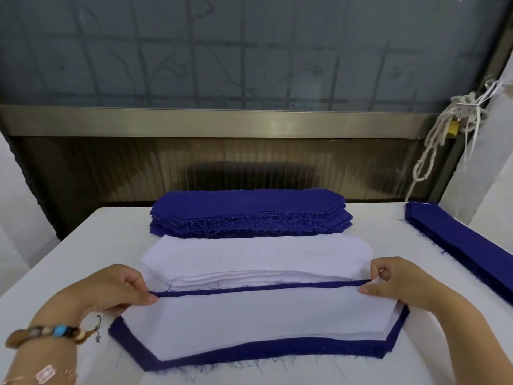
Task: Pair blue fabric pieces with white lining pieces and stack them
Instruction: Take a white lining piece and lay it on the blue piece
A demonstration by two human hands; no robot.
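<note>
At front | left hand (116, 290), right hand (394, 282) pinch white lining (263, 320) onto blue piece (249, 350) — 1 pair forming | blue stack (249, 212), white stack (258, 254) unpaired

Just behind the left hand (111, 287), a bead bracelet (47, 333) goes round the wrist. Its beads are brown and cream, with one bright blue one, and a little knotted string hangs off it. Further back sits a pale pink flower charm (45, 373).
</note>
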